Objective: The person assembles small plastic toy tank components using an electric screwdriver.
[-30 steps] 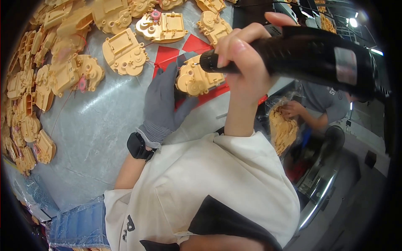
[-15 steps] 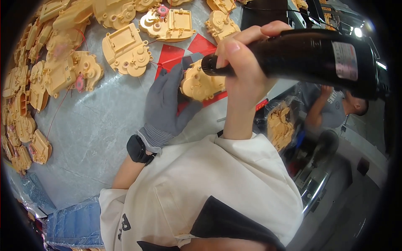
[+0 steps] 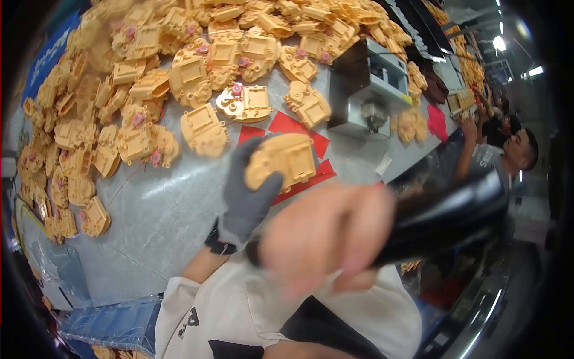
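Observation:
My left hand [image 3: 248, 191], in a grey glove, grips a tan plastic housing [image 3: 287, 158] by its left side, thumb across its front. The housing is tilted up over red tape [image 3: 308, 179] on the grey table [image 3: 152, 206]. Closer to my body, my right hand [image 3: 326, 233] is bare and wrapped round a black electric screwdriver [image 3: 445, 218]. Both the hand and the tool are smeared by motion. The screwdriver's tip end points left, near my left wrist, apart from the housing; the bit itself cannot be made out.
Many similar housings [image 3: 203, 128] cover the table's left and far parts, some with small pink-red parts and red wires. A grey metal box-like device [image 3: 371, 90] stands at the far right. Another person [image 3: 502, 155] sits to the right. A blue plastic-covered crate [image 3: 113, 326] is at lower left.
The screwdriver has come away from the housing, down toward my body. The housing in my left hand is now tilted up, with more of it visible. The view has shifted, showing more table.

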A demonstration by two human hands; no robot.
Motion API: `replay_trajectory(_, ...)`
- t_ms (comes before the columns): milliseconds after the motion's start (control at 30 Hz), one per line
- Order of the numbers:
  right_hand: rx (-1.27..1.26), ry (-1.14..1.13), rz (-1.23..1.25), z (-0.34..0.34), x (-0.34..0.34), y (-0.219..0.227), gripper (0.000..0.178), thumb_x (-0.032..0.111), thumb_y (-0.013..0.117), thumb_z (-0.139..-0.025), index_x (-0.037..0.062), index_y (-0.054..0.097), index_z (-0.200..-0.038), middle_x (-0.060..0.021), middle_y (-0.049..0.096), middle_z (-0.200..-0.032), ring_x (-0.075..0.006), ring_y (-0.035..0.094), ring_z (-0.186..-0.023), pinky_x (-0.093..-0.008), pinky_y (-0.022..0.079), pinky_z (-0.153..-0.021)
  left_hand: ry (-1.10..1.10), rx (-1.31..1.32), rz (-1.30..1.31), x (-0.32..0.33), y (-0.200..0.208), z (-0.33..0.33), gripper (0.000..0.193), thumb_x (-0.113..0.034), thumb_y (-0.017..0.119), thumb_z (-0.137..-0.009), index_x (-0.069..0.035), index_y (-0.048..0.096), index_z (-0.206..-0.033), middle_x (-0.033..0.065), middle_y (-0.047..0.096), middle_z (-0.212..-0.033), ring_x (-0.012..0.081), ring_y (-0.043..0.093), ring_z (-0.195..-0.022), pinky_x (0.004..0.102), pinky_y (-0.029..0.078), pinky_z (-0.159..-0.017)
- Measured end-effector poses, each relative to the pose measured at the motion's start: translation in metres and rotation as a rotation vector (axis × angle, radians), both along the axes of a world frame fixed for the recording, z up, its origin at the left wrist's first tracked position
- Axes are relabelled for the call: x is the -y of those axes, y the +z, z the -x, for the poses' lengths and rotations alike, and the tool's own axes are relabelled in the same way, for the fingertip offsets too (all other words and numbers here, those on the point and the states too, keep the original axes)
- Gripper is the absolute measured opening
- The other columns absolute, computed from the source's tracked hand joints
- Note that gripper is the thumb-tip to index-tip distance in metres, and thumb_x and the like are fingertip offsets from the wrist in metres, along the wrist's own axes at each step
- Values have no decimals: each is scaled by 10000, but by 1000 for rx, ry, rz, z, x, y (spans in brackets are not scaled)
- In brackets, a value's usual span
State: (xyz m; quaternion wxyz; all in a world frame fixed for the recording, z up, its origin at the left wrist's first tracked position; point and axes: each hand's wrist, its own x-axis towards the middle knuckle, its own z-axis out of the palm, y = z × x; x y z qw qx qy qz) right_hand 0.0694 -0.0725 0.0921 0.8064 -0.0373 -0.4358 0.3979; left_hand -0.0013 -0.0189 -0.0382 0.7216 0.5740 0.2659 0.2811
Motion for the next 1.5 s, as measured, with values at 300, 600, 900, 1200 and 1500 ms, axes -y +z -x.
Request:
replay_trajectory(300, -392, 1127, -328, 95, -39, 69, 307, 8, 617, -621, -32, 522, -910, -162, 592, -904, -262, 587, -881, -349, 464, -783, 106, -67, -516, -96, 41, 51, 592, -242, 701, -709, -64, 454, -1216, 142, 497, -1173, 234, 536, -1002, 359, 454, -850)
replay_trajectory(600, 182, 845, -160, 160, -51, 26, 530, 149, 729, -647, -71, 451, -1042, -64, 530, -1014, -84, 498, -892, -166, 386, -775, 147, -445, -591, -100, 68, 75, 633, -277, 733, -699, -117, 456, -1245, 142, 487, -1192, 257, 511, -1059, 376, 463, -834)
replay_trajectory(900, -159, 768, -717, 86, -57, 51, 592, -1, 624, -599, -55, 434, -1157, -230, 554, -1101, -373, 509, -1100, -435, 432, -918, 164, -1067, -1297, -81, 4, -10, 658, -535, 620, -692, -167, 485, -1221, 190, 371, -1295, 380, 511, -985, 452, 466, -756)
replay_trajectory(1200, -279, 1208, -295, 35, -34, 22, 507, -138, 664, -423, -50, 530, -904, -189, 591, -846, -285, 601, -842, -370, 530, -663, 148, -639, -1163, -89, 8, 7, 540, -101, 628, -625, -79, 497, -1149, 163, 425, -1274, 329, 433, -1158, 400, 421, -916)
replay_trajectory(1500, -103, 1000, -103, 12, -15, 20, 414, -25, 694, -548, -63, 513, -919, -104, 581, -811, -161, 568, -732, -263, 476, -622, -519, -225, -1376, -15, 27, -49, 650, -232, 579, -577, -123, 489, -1212, 220, 382, -1324, 381, 400, -1182, 561, 196, -1017)
